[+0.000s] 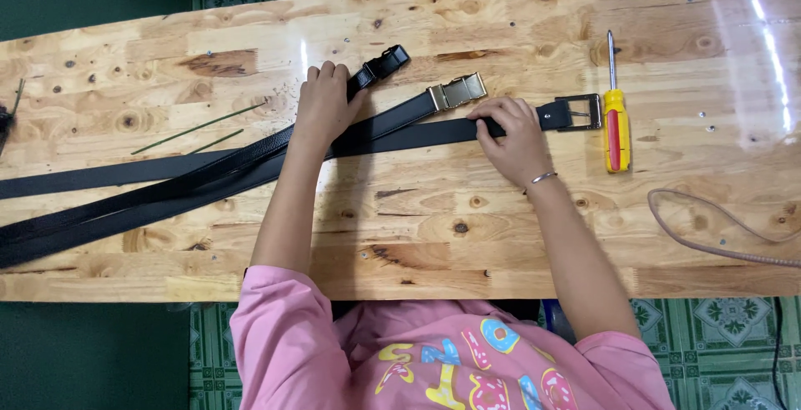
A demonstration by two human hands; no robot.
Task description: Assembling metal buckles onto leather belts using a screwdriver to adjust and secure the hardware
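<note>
lying flat across a knotty pine tabletop point(467, 235), three black leather belts fan out toward 9 o'clock, straps overlapping.

- thin green stems point(200, 126), at 10 o'clock, just above the straps, loose.
- left hand point(324, 101), fingers together, pressed palm-down on the straps; not pinching anything.
- belt with black buckle point(384, 63), buckle at 11 o'clock, just beyond the left fingertips.
- belt with gold buckle point(457, 91), at 12 o'clock, between the two hands, untouched.
- right hand point(513, 136), fingers curled, pinching the strap of the third belt; thin bangle on the wrist.
- belt with square dark frame buckle point(576, 113), at 1 o'clock, just right of that hand.
- screwdriver point(616, 126), yellow and red handle, at 2 o'clock, near the frame buckle, apart from it.
- looped cord point(709, 226), at 4 o'clock.

handling, as judged: straps limp, light, lightly grained, likely to slide; buckles stiff and heavier. best held on the strap just behind the buckle.
</note>
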